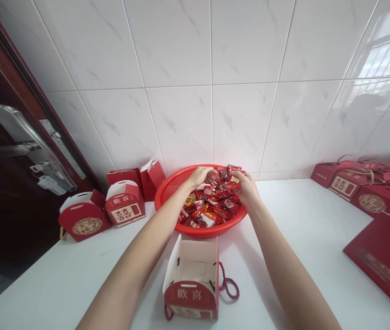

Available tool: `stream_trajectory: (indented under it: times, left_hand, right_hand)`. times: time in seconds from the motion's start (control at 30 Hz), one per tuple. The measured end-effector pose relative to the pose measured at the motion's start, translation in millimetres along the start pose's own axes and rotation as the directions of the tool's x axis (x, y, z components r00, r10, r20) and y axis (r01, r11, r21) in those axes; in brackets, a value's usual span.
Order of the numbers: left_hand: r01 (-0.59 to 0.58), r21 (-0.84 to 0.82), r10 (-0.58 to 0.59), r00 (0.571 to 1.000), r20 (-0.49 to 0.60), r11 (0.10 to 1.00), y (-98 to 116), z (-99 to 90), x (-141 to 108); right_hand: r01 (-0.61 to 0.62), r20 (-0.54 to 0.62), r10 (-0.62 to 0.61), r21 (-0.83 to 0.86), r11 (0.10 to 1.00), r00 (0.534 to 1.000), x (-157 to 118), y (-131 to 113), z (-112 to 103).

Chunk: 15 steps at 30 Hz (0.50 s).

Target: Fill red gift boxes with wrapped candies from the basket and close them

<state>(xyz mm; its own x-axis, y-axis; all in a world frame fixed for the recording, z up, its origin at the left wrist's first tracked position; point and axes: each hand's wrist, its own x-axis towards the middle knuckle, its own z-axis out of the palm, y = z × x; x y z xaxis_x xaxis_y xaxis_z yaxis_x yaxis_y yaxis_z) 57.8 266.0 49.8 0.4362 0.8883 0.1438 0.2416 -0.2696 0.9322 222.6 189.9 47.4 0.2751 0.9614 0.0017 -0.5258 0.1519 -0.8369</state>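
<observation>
A red plastic basket (160, 195) full of small wrapped sweets (215, 206) stands against the wall. My right hand (247, 187) is over its right side, with fingers closed on red candy packets (234, 178). My left hand (202, 178) hovers over the back of the basket. Its fingers are apart and slightly bent, and I see nothing in them. Between my forearms, in front of the basket, sits an open red gift box (191, 293) with a white inside and no sweets in it. A dark red cord (231, 286) loops out at its side.
Two closed red boxes (126, 204) and red paper bags (151, 178) stand at left, beside a dark door (12, 183) with a metal handle. Several more red boxes (370, 192) fill the right end of the white table (294, 215). A flat red piece (383, 263) lies in front of them.
</observation>
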Motion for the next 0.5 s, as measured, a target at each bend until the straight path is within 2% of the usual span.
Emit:
stream_trajectory:
  times: [0.17, 0.33, 0.4, 0.5]
  left_hand:
    - [0.091, 0.135, -0.086, 0.995, -0.044, 0.987, -17.9, -11.9, -1.2]
    - [0.162, 0.249, -0.164, 0.986, -0.014, 0.955, -23.3, -14.3, -2.4]
    - [0.149, 0.266, -0.151, 0.988, -0.014, 0.952, -21.4, -13.5, -1.5]
    - [0.075, 0.234, -0.063, 0.996, -0.059, 0.969, -14.9, -12.2, 0.5]
  right_hand:
    - [0.0, 0.0, 0.0, -0.007, 1.0, 1.0, -1.0, -0.6, 0.3]
    - [-0.002, 0.005, 0.002, -0.005, 1.0, 1.0, 0.1, 0.3, 0.4]
    - [-0.004, 0.003, 0.004, -0.002, 1.0, 1.0, 0.4, 0.3, 0.5]
    - [-0.007, 0.01, 0.007, 0.002, 1.0, 1.0, 0.0, -0.3, 1.0]
